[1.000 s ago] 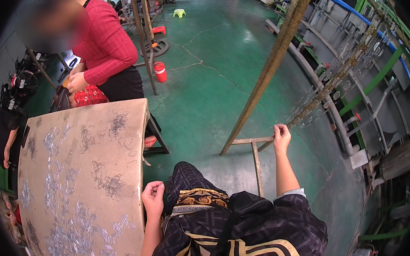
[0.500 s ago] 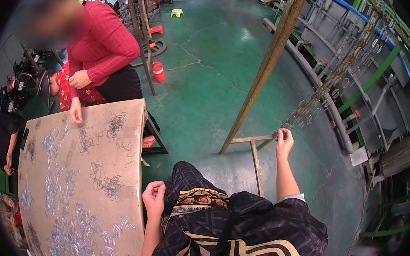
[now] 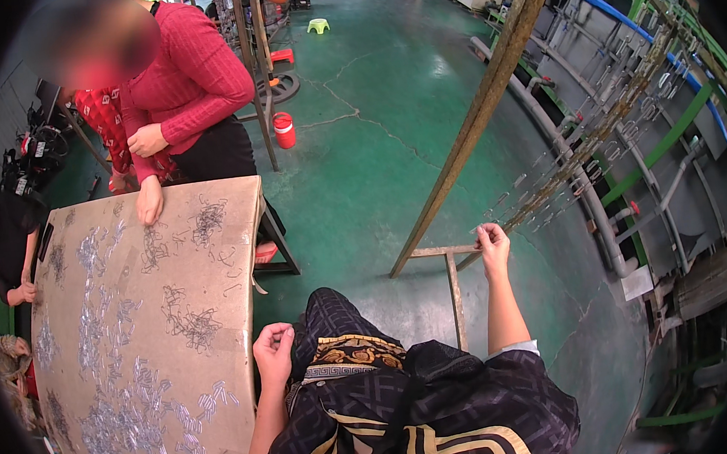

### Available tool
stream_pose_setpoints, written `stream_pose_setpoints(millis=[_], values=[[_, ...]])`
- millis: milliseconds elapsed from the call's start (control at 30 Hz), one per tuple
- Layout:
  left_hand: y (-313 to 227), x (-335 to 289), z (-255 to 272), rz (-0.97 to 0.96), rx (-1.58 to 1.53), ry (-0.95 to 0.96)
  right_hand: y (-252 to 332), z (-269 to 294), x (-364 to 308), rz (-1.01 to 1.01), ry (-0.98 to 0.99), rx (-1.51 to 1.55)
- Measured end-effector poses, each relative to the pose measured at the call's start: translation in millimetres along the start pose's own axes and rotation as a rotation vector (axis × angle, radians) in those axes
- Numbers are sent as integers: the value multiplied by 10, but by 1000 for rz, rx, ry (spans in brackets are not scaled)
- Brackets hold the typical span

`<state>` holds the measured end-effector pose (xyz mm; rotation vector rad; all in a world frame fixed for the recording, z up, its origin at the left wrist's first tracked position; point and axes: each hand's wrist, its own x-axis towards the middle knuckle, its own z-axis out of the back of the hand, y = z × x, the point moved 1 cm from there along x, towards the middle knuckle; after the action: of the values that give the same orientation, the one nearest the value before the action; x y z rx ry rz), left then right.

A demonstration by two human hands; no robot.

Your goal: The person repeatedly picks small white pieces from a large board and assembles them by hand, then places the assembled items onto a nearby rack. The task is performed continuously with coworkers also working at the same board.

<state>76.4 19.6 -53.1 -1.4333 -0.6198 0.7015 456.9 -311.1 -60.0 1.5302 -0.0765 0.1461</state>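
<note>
My right hand (image 3: 492,247) is raised near the low end of a bar (image 3: 560,176) on a rusty metal rack. Its thumb and fingertips are pinched around something small and pale, too small to name. Along that bar hang several shiny metal pieces (image 3: 609,151) on thin wire. Beside the table's right edge, my left hand (image 3: 273,352) has its fingers curled together; whatever they hold, if anything, is hidden. Small shiny metal pieces (image 3: 110,426) lie scattered over the cardboard-topped table (image 3: 226,323), with tangled dark wire hooks (image 3: 192,322) nearer its right side.
A co-worker in a red top (image 3: 189,70) leans over the table's far end, one hand on it. Another person in black (image 3: 5,255) stands at its left. A slanted rack post (image 3: 475,124) rises ahead. Pipes (image 3: 549,144) run along the right; a red jug (image 3: 284,131) stands on the floor.
My right hand has moved slightly left and away from the bar. The red-topped co-worker's hand shifted slightly right, and the person in black brought a hand to the table's edge.
</note>
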Motion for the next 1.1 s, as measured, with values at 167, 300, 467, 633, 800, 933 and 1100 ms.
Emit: stream_pose_setpoints(millis=[167,300,467,633,800,933,1100], values=[[-33,-5,-2,11,-2,0,5,-20,77,-24,20,62],[-53,-4,-4,17,8,7,-29,46,137,-39,-16,66],[-63,-5,-18,22,1,8,-90,123,124,101,-113,15],[-86,-6,-36,43,23,12,-100,188,-92,234,-285,-132],[-95,-13,-48,21,27,17,-121,228,-92,206,-285,-160],[-65,-5,-51,40,23,17,-203,238,0,168,-212,-122],[-72,-27,-41,42,27,8,-263,240,72,169,-179,-171]])
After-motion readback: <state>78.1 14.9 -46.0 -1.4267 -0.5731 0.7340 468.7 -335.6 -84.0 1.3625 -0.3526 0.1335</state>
